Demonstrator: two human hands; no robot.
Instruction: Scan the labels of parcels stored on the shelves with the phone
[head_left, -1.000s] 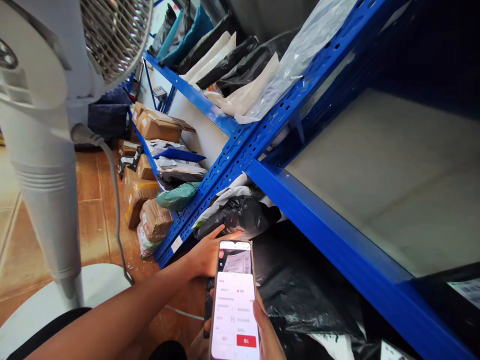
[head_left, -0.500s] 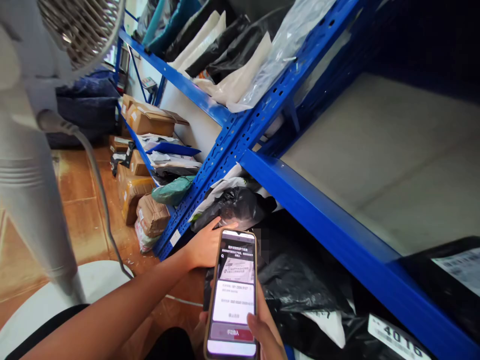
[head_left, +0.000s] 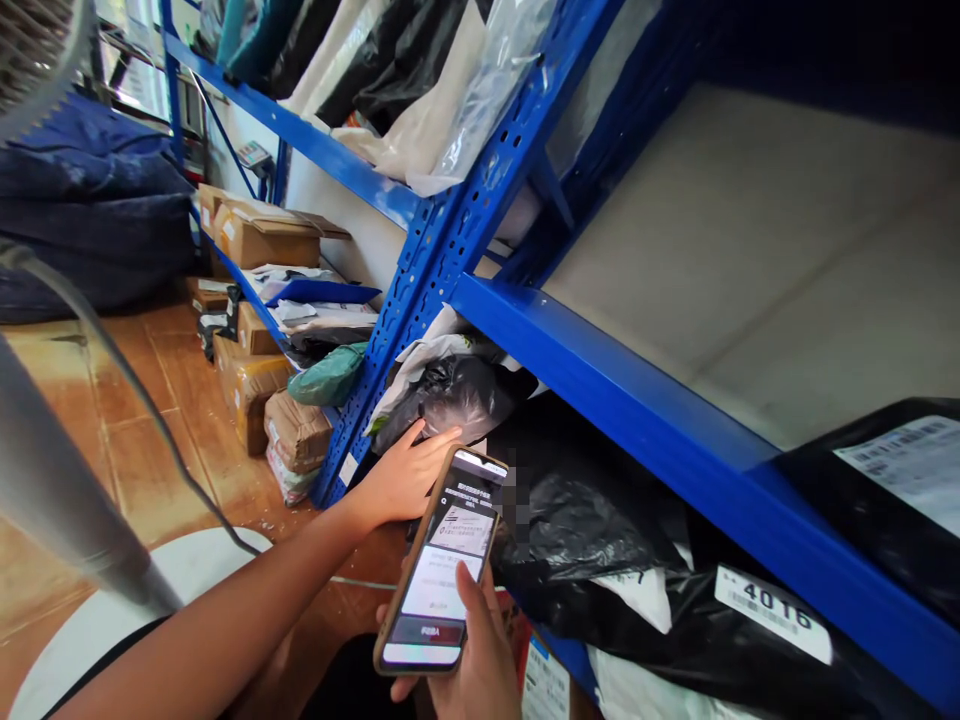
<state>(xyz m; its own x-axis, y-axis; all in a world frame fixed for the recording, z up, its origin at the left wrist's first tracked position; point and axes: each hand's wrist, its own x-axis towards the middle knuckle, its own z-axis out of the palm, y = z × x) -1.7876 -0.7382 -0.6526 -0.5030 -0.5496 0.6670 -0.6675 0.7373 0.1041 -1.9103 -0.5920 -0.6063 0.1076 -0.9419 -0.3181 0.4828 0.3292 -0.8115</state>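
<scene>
My right hand (head_left: 469,660) grips a smartphone (head_left: 439,560) with a lit screen, tilted to the right, thumb laid on the glass. My left hand (head_left: 401,475) reaches past the phone to the low shelf, fingers stretched out and resting against a black plastic parcel (head_left: 450,395). More black bagged parcels (head_left: 600,540) fill the bottom shelf beside the phone; one carries a white label reading 4016 (head_left: 772,612).
A blue metal rack (head_left: 540,335) runs along the right with a bare beige shelf board (head_left: 750,260). Cardboard boxes (head_left: 262,235) and wrapped packets (head_left: 296,430) lie on the tiled floor. A fan stand and its white base (head_left: 97,620) are at left, dark blue sacks (head_left: 82,220) behind.
The view has swung left and down, so the fan head has left the frame. The phone has tilted to the right and its screen shows a different page. My left hand stays on the black parcel.
</scene>
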